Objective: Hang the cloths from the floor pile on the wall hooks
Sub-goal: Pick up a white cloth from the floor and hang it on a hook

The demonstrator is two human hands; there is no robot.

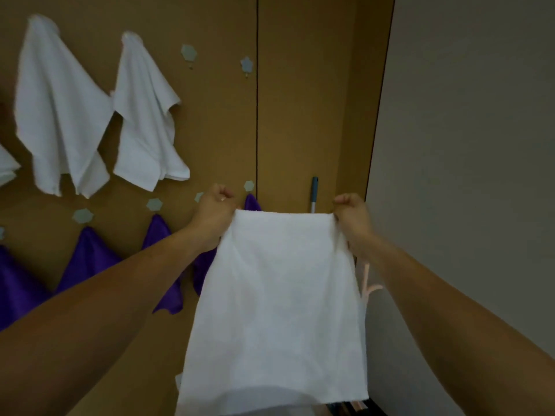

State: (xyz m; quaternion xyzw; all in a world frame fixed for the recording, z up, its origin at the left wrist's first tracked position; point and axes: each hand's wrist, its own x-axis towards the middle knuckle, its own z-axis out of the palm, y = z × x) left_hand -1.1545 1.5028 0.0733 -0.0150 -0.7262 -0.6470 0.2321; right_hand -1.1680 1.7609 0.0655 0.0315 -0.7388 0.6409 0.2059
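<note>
Pinching the top corners of a white cloth [279,295] in my curled left hand [214,210] and right hand [351,214], I am holding it spread before the wall [300,115], below a bare hook [247,64]; it is hiding part of the purple cloths [162,235] and a pole handle [314,192]

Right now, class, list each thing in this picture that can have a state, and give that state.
Held white cloth: spread out, gripped at both top corners, not yet hung.
Left hand: gripping the cloth's top left corner.
Right hand: gripping its top right corner.
Hung white cloths: hanging in the upper row.
Free hooks: empty.
Purple cloths: hanging from lower hooks.
</note>
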